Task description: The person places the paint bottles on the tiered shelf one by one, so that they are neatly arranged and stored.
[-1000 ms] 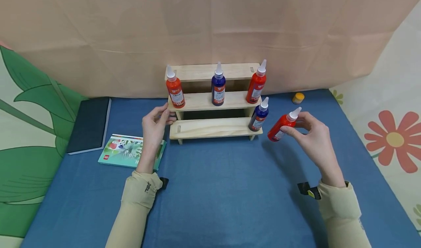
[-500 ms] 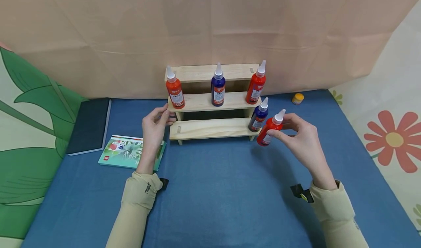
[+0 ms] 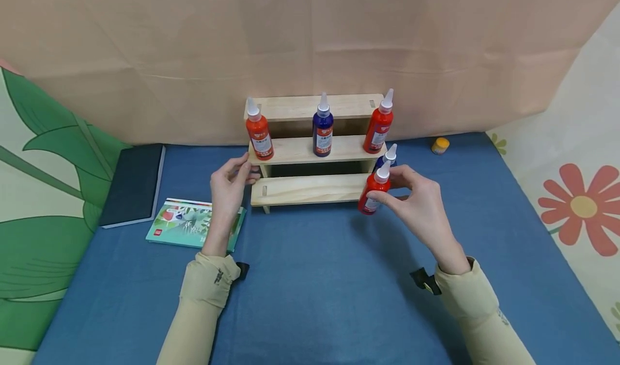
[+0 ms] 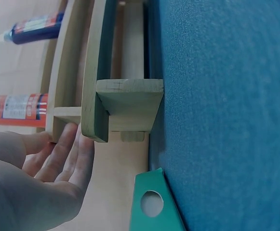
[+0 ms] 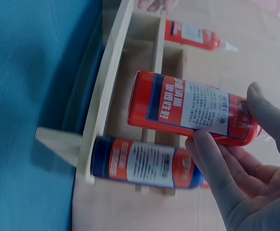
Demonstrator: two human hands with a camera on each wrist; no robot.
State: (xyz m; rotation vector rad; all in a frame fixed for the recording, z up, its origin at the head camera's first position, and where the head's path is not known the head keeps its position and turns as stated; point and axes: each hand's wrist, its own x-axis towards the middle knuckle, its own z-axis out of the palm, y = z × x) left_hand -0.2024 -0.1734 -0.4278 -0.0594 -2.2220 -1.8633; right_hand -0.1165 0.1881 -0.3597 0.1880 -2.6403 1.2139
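Observation:
A three-tier wooden display stand (image 3: 310, 188) stands on the blue-covered table. At its left end my left hand (image 3: 229, 184) grips the middle tier's edge, thumb on one side and fingers on the other in the left wrist view. My right hand (image 3: 416, 206) pinches a red squeeze bottle (image 5: 193, 108) with a white nozzle cap near its top, slightly tilted. That bottle overlaps the bottom tier's right end, partly hiding a blue squeeze bottle (image 5: 144, 161) that stands there. The middle tier carries an orange-red bottle (image 3: 260, 138), a blue bottle (image 3: 322, 132) and a red bottle (image 3: 378, 130).
A dark notebook (image 3: 132, 184) and a green booklet (image 3: 181, 224) lie left of the stand, the booklet partly under my left forearm. A small yellow-topped tub (image 3: 440, 145) sits at the back right. A beige curtain (image 3: 310, 42) hangs behind.
My right hand has carried the red bottle leftward, from right of the stand to the bottom tier's right end, covering part of the blue bottle. The left hand has stayed in place.

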